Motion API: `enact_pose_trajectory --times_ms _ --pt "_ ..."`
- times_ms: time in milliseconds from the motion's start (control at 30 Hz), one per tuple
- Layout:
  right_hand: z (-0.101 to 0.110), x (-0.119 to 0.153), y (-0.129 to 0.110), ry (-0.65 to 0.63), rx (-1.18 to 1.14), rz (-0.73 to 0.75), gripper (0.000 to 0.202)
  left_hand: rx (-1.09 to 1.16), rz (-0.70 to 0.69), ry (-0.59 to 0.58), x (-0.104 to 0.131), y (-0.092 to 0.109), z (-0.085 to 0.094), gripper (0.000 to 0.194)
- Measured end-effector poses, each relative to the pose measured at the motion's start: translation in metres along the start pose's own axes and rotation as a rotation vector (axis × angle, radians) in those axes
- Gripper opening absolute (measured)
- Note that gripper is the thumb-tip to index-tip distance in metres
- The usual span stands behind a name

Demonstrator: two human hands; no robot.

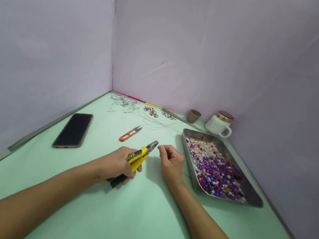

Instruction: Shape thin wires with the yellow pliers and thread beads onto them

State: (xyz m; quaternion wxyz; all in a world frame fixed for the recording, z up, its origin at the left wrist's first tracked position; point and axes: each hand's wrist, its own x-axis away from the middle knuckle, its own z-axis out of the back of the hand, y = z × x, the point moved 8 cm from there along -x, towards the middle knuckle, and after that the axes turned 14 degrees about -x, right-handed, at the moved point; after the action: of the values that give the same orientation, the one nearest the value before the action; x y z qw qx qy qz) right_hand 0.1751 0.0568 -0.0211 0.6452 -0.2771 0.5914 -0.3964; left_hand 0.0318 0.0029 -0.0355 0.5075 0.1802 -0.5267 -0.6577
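Note:
My left hand (120,165) is wrapped round the handles of yellow and black pliers (140,157), whose metal jaws point up and to the right. Just right of the jaws, my right hand (171,162) is closed with thumb and forefinger pinched together. Whatever sits in that pinch is too small to make out; a thin line like wire shows faintly near the plier tips. Beyond the pliers lie orange thread snips (130,134). To the right of my right hand stands a metal tray (192,169) of purple, red and clear beads (219,175).
A phone (73,130) lies on the left of the green table (94,222). Wire pieces (124,103) and red-and-clear beaded pieces (151,112) lie at the back. A small brown cup (193,116) and a lidded white mug (218,123) stand behind the tray. Walls enclose the table.

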Motion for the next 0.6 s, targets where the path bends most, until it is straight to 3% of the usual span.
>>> enact_pose_trajectory --times_ms 167,300,367,467,600 --pt "-0.002 -0.001 0.001 -0.015 0.065 0.034 0.023 -0.667 -0.116 0.281 0.002 0.011 0.016 0.035" --pt "-0.004 -0.001 0.002 -0.026 0.079 0.027 0.023 -1.096 0.000 0.425 0.004 0.011 0.017 0.069" --pt "-0.004 -0.002 0.003 -0.024 0.080 0.017 0.024 -1.218 0.028 0.467 0.005 0.012 0.014 0.074" --pt "-0.003 -0.002 0.003 -0.018 0.077 0.012 0.024 -1.196 0.012 0.475 0.005 0.014 0.012 0.073" --pt "-0.001 -0.001 0.001 -0.024 0.057 0.013 0.023 -0.772 -0.070 0.347 0.003 0.011 0.012 0.049"
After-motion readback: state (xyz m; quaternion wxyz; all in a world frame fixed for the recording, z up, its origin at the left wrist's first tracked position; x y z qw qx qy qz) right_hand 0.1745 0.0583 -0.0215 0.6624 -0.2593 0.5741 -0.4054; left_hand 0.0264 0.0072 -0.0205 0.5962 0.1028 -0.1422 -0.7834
